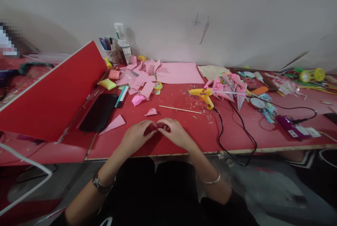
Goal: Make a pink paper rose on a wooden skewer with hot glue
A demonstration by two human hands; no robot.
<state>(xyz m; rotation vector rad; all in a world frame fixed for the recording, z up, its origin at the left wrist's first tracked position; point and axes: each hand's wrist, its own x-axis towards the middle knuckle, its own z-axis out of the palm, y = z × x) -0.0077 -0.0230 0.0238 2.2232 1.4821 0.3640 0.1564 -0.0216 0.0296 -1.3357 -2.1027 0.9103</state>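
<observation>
My left hand [137,135] and my right hand [176,133] meet at the front of the red table [184,138], fingertips pinching a small dark red piece [157,126] between them. What the piece is I cannot make out. A small curled pink paper bit [151,112] lies just beyond my fingers, and a thin wooden stick [179,109] lies past my right hand. A pink paper triangle [114,124] rests to the left of my left hand.
A yellow glue gun [202,94] with a black cord [223,134] lies right of centre beside several pink paper cones [229,85]. Pink paper scraps [143,75], a pink sheet [180,73], a black phone [99,112], a pen cup [112,51] and a red board [52,92] stand left.
</observation>
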